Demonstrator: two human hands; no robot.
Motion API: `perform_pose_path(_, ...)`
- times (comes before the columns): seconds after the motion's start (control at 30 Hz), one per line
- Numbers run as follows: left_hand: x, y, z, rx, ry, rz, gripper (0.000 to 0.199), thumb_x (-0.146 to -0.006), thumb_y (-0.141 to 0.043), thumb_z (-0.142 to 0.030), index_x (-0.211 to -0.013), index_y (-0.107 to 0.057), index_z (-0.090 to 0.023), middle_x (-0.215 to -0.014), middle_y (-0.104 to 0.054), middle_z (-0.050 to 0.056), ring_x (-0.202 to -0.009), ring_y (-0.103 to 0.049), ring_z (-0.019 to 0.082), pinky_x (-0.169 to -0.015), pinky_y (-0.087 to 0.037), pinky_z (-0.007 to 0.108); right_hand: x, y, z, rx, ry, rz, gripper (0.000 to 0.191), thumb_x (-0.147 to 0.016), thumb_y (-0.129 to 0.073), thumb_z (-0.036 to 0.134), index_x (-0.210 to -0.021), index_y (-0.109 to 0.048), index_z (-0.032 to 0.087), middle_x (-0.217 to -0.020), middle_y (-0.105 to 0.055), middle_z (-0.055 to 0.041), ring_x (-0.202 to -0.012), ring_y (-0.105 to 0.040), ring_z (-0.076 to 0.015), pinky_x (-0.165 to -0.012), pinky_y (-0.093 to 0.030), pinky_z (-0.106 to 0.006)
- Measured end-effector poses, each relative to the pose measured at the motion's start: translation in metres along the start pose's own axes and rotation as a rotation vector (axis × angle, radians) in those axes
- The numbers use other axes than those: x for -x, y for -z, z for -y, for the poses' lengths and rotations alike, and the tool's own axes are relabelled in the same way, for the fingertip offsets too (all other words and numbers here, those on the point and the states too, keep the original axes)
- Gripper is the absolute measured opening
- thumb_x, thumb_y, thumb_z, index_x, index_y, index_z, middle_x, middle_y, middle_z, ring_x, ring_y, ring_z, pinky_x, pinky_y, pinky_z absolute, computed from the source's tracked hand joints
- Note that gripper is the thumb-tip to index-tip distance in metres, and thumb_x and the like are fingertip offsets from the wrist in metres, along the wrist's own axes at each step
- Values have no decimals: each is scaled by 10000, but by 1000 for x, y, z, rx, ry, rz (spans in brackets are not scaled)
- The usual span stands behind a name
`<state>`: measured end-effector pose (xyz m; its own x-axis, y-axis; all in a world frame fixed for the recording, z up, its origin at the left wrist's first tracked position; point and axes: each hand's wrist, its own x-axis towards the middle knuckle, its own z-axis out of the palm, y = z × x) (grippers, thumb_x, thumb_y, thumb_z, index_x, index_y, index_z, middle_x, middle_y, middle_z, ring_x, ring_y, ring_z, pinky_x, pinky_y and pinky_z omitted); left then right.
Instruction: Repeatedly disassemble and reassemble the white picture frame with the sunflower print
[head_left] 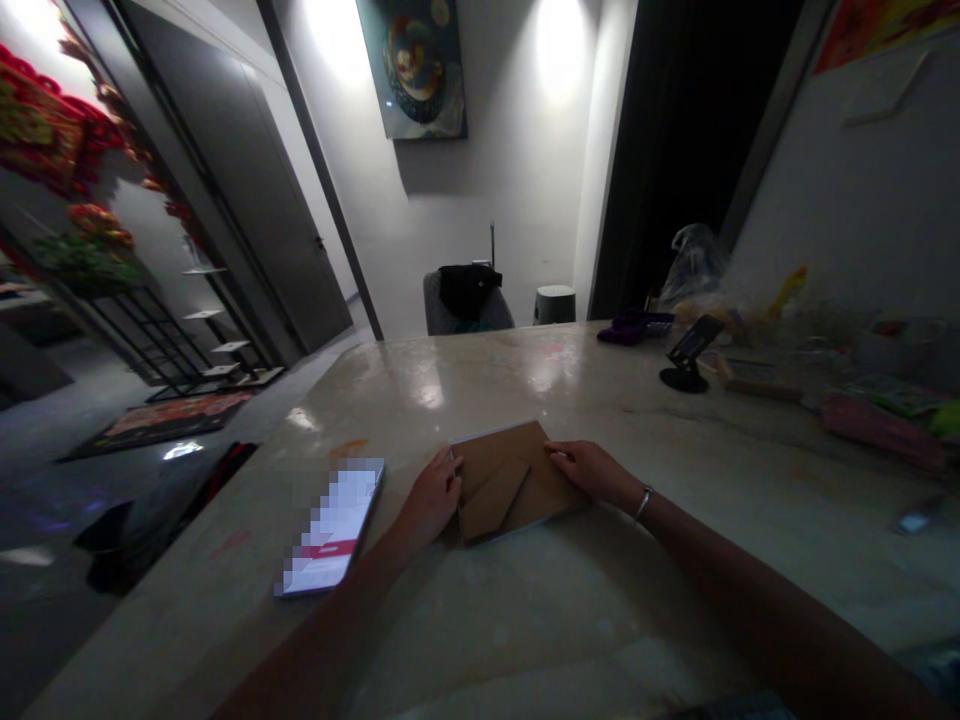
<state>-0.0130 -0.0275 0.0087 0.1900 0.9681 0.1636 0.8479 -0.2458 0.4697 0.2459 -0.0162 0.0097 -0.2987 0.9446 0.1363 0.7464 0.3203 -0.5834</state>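
Observation:
Back side up on the marble-look table lies a photo frame (487, 447), its brown backing board showing a folded stand flap (499, 497) and a thin pale rim. My left hand (435, 492) grips the frame's left edge, fingers curled with the thumb near the board. On the opposite edge, my right hand (589, 468) has its fingers closed at the upper right side; a bracelet (643, 502) circles that wrist. The fingertips beneath the frame are hidden. Left of my left forearm rests a phone (337, 530) with its screen lit and partly blurred.
The table (480, 375) has a black phone stand (688, 355) and a purple item (634, 328) at the back right. Plastic bags (697, 270) and a pink packet (881, 430) crowd the right side. Beyond the far edge are a chair (435, 300) with dark cloth and a stool (555, 303).

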Motion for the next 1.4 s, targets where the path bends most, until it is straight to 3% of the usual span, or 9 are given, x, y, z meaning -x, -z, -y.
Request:
perform_pose_path(0.33, 0, 2, -2, -14, -6, 31, 443, -745, -364, -173, -1150, -533, -111, -1337, -404, 118, -1235, -356, 225, -1035, -260, 377, 0, -1, -2, 80, -5, 38, 386, -821, -426, 329, -1170, -542, 212, -1019, -654, -78, -888, -605, -206, -761, -432, -300)
perform_pose_path(0.53, 3, 9, 0, -26, -12, 145, 527, -722, -496, -348, -1201, -484, -127, -1392, -299, 140, -1273, -275, 267, -1037, -225, 404, 7, 19, -8, -1, 54, 269, 603, -756, -507, 475, -1285, -402, 205, -752, -607, -26, -641, -540, -145, -596, -398, -251)
perform_pose_path(0.7, 6, 18, 7, -16, -63, 267, 639, -679, -550, -397, -1260, -418, -167, -1420, -232, 127, -1291, -222, 283, -1037, -217, 414, 11, 28, -13, -47, 102, 453, 839, -648, -626, 481, -1349, -273, 183, -809, -569, -30, -686, -510, -148, -606, -388, -247)
perform_pose_path(0.93, 12, 28, 1, -88, -131, 409, 828, -614, -601, -470, -1325, -300, -170, -1442, -172, 120, -1282, -236, 305, -1029, -239, 423, 9, 28, -10, -7, 56, 527, 960, -593, -678, 453, -1372, -200, 160, -877, -554, -52, -742, -508, -169, -653, -391, -271)
perform_pose_path(1.13, 15, 35, -9, -141, -48, 512, 1065, -491, -648, -590, -1355, -215, -142, -1449, -89, 163, -1292, -172, 344, -1024, -222, 448, 10, 28, -5, 24, 78, 490, 923, -617, -646, 480, -1369, -214, 162, -995, -561, -94, -823, -523, -210, -717, -405, -314)
perform_pose_path(1.3, 17, 39, -9, -153, -60, 545, 1091, -481, -669, -565, -1365, -174, -162, -1459, -7, 138, -1314, -85, 323, -1038, -185, 435, 13, 28, -1, 75, 140, 446, 873, -634, -623, 495, -1346, -281, 124, -1112, -525, -142, -945, -512, -247, -821, -400, -350)
perform_pose_path(1.4, 17, 40, -10, -158, -74, 560, 1085, -483, -679, -537, -1365, -172, -161, -1458, 11, 134, -1317, -75, 312, -1041, -181, 423, 15, 28, 0, 110, 196, 386, 819, -633, -624, 497, -1314, -352, 130, -1240, -456, -153, -1116, -432, -283, -941, -337, -377)
